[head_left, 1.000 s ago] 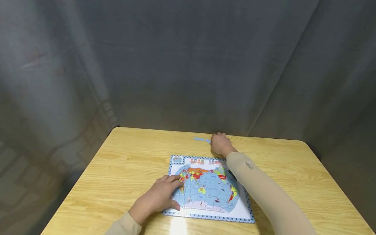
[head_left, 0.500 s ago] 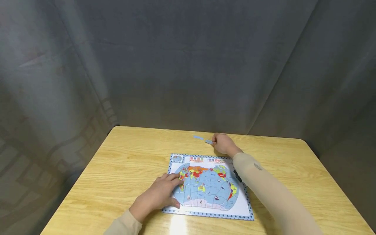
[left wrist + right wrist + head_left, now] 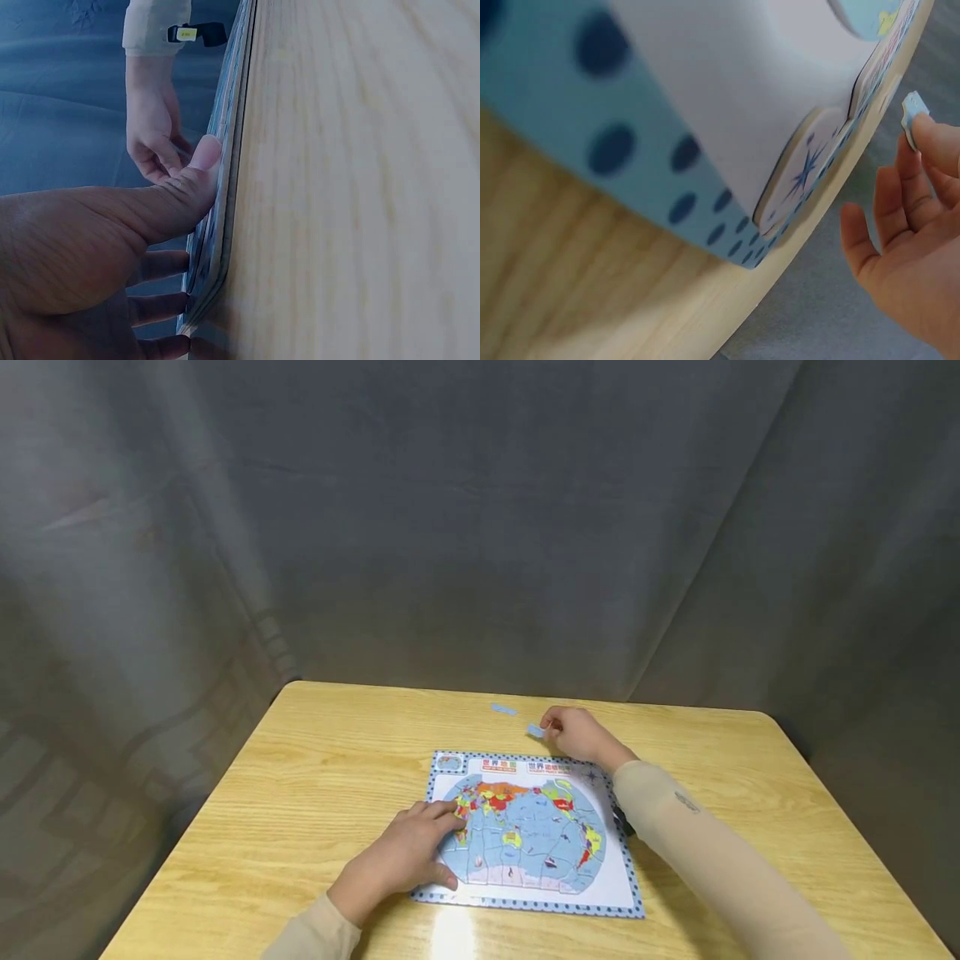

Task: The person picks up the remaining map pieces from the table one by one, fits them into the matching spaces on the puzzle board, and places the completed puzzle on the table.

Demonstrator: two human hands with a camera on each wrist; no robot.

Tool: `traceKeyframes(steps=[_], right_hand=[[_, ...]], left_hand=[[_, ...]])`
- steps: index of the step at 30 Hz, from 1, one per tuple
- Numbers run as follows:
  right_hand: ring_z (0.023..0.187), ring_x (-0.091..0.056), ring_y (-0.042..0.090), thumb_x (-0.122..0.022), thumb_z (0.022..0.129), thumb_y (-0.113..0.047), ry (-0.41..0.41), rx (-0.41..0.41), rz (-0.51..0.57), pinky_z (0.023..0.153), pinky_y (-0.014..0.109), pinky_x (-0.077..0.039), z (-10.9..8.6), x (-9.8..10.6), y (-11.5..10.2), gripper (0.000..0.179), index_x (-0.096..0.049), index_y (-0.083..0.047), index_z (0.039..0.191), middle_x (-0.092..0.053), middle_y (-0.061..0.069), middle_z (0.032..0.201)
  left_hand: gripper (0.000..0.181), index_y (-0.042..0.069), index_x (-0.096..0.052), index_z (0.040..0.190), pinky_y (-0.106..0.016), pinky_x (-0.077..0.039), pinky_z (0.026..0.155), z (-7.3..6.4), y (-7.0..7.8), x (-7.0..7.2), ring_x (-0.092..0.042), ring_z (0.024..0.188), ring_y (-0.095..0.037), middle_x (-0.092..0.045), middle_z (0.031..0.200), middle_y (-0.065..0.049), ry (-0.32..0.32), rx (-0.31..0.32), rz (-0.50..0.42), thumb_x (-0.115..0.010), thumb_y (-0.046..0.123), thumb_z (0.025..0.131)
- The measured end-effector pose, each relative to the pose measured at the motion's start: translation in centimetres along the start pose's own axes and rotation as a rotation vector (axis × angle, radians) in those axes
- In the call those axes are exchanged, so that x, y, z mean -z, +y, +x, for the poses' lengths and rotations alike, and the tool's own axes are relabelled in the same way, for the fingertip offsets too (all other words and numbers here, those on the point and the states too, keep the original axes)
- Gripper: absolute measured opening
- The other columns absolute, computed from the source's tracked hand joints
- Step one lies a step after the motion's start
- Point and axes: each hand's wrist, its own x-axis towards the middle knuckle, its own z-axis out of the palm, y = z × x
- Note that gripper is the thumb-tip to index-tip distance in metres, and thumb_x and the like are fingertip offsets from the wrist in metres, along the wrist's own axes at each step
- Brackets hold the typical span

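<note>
A world map puzzle (image 3: 525, 843) with a blue dotted border lies on the table. My left hand (image 3: 416, 852) rests on its left side, fingers spread over the map and thumb near the lower edge. In the left wrist view, the thumb of the left hand (image 3: 97, 247) lies along the board's edge (image 3: 229, 180). Beyond the puzzle's top edge, my right hand (image 3: 581, 732) pinches a small light blue puzzle piece (image 3: 536, 731) between thumb and fingertips. The right wrist view shows this piece (image 3: 913, 112) raised off the board, with the other fingers loosely curled.
Another narrow blue piece (image 3: 503, 709) lies on the wooden table (image 3: 337, 752) near its far edge. A compass rose piece (image 3: 802, 172) sits at the board's top right corner. A grey curtain (image 3: 480, 527) hangs behind the table.
My right hand has lifted the blue piece from the far part of the table and drawn it slightly nearer the board. The left hand has stayed in place.
</note>
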Motion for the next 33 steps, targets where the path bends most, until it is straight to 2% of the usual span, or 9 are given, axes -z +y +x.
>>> traceKeyframes(steps=[9,16,23,33], right_hand=[[0.075,-0.054,0.017,-0.059,0.095,-0.009,-0.044,0.062,0.046,0.072,0.035,-0.048,-1.5,-0.2,-0.9,0.008,-0.066,-0.012,0.097,-0.062,-0.002,0.084],[0.076,-0.054,0.015,-0.061,0.094,-0.006,-0.106,0.062,0.076,0.072,0.032,-0.047,-2.2,-0.6,-1.0,0.008,-0.066,-0.013,0.093,-0.06,-0.002,0.081],[0.073,-0.054,0.016,-0.059,0.091,-0.002,-0.146,0.147,0.104,0.071,0.033,-0.047,-2.9,-0.6,-1.5,0.011,-0.067,-0.01,0.092,-0.062,-0.004,0.081],[0.075,-0.055,0.014,-0.062,0.093,-0.005,-0.183,0.143,0.094,0.07,0.031,-0.048,-3.1,-1.2,-1.7,0.012,-0.068,-0.015,0.09,-0.064,-0.006,0.084]], left_hand=[[0.085,0.016,-0.059,0.135,-0.058,-0.033,0.106,0.1,0.0,0.0,-0.041,0.132,-0.039,-0.045,0.147,-0.012,-0.002,-0.003,0.0,-0.081,0.054,0.063],[0.084,0.015,-0.059,0.135,-0.058,-0.034,0.106,0.0,0.0,0.1,-0.042,0.132,-0.038,-0.045,0.148,-0.012,0.002,-0.002,-0.005,-0.081,0.053,0.063],[0.081,0.013,-0.06,0.133,-0.061,-0.034,0.105,-0.3,0.0,0.4,-0.042,0.132,-0.041,-0.047,0.146,-0.013,0.013,-0.012,-0.032,-0.082,0.049,0.064],[0.083,0.014,-0.059,0.134,-0.061,-0.032,0.106,-0.3,0.0,0.4,-0.039,0.133,-0.043,-0.045,0.147,-0.014,0.001,-0.009,-0.036,-0.082,0.05,0.064]])
